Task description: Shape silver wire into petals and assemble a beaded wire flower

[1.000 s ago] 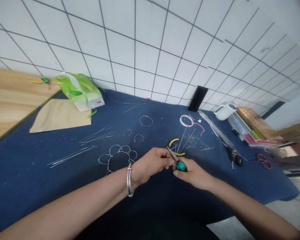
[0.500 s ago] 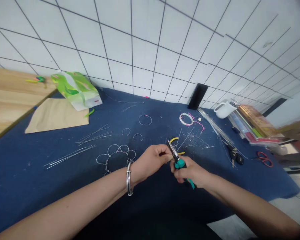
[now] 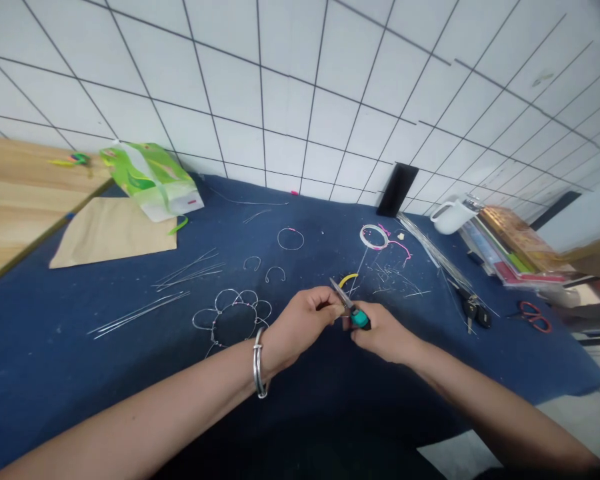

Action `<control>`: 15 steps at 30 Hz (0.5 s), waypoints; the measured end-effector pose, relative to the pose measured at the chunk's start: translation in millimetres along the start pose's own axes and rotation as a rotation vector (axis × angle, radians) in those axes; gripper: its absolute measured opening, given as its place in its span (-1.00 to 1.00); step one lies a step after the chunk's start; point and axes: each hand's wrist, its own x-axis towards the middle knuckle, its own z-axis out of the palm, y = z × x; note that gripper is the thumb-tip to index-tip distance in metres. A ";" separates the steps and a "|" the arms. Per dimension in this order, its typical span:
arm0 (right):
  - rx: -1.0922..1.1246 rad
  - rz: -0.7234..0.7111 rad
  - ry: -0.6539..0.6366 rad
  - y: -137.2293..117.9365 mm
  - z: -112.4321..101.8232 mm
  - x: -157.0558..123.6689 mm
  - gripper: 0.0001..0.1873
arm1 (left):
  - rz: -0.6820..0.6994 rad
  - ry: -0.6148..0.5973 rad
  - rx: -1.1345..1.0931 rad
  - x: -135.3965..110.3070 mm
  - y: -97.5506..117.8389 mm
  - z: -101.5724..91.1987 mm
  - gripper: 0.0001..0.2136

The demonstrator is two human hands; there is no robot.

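My right hand is closed around teal-handled pliers, whose metal jaws point up and left toward my left hand. My left hand, with a silver bangle on the wrist, pinches something small at the plier jaws; it is too thin to name. Both hands hover just above a dark blue cloth. A wire flower frame of several loops lies just left of my left hand. A yellow-handled tool lies just beyond the hands.
Straight wire lengths, small wire arcs, a wire ring and a coil with pink bits lie on the cloth. A green bag and brown paper sit at left; keys, red scissors, a white jug and books at right.
The pliers swung in my right hand: the handles dropped down half a second ago and are now tucked back into the palm, jaws still at my left fingertips. The view shifted slightly.
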 end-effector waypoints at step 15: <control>-0.303 -0.017 0.156 -4.4 -5.5 2.4 -0.81 | -0.104 0.052 -0.035 -1.2 -2.1 2.5 -0.92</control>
